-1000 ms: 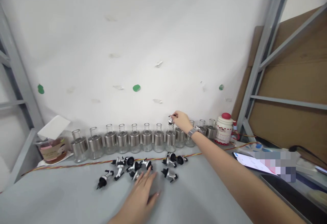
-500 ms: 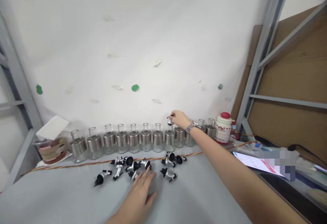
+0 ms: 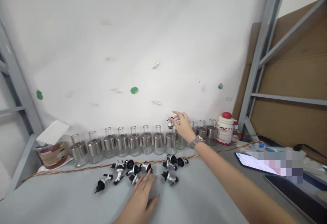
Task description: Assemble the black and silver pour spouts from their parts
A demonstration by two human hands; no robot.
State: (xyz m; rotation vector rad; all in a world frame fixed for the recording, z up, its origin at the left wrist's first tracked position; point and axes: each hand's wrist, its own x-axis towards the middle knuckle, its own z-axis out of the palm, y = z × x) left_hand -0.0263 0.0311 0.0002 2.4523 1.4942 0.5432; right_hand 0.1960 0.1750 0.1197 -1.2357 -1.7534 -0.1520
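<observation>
A silver pourer stopper (image 3: 170, 125) sits upright in the neck of a glass bottle with a steel sleeve (image 3: 171, 143). Right beside it is my right hand (image 3: 183, 127), its fingers parted around the pourer's top; whether a fingertip still touches it is hard to see. My left hand (image 3: 141, 195) lies low over the table with its fingers stretched out. Its fingertips are at a cluster of loose pourer stoppers, one (image 3: 146, 166) just beyond them and another (image 3: 134, 178) partly covered by the hand. More pourers lie to the left (image 3: 103, 183) and right (image 3: 170, 177).
Several similar bottles (image 3: 122, 141) stand in a row along the wall. A twisted red-yellow wire (image 3: 84, 166) runs in front. At the left is a labelled tub (image 3: 53, 156); at the right, a red-lidded jar (image 3: 225, 128), a lit phone (image 3: 251, 162) and a dark tablet-like slab (image 3: 293, 195).
My right hand has opened its fingers from the pourer and shifted slightly right. The pourer stays in the bottle neck. My left hand rests nearly where it was; the view has tilted slightly.
</observation>
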